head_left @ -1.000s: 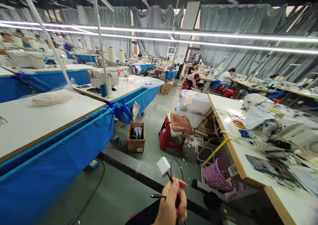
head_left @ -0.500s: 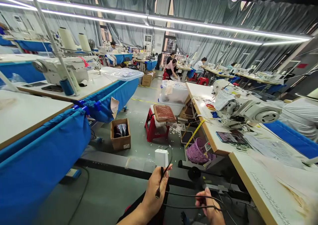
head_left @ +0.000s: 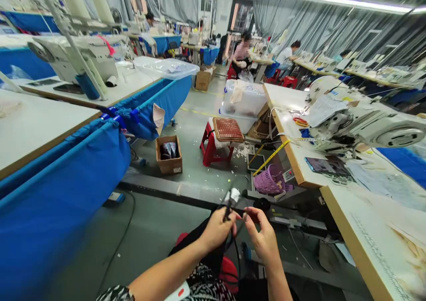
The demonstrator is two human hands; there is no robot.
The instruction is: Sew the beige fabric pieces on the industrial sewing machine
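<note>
My left hand [head_left: 219, 228] is closed around a bundled black cable [head_left: 237, 256], whose lower part hangs down in front of my lap. Just beyond its fingers is a white charger plug [head_left: 233, 195], blurred by motion. My right hand [head_left: 261, 232] is close beside it on the right, thumb and fingertips brought together at a strand of the same cable. Blur hides exactly how the cable runs between the two hands.
A white work table [head_left: 372, 248] with a sewing machine [head_left: 372, 115] and a phone [head_left: 328, 166] is at right. Ahead stand a red stool [head_left: 209, 148], a cardboard box [head_left: 169, 166] and a purple basket [head_left: 268, 181]. Blue cloth [head_left: 66, 177] hangs at left.
My right hand has moved left and up, close to my left hand. The stretched cable loop between them is gathered in. The charger has tilted, and the view has dipped.
</note>
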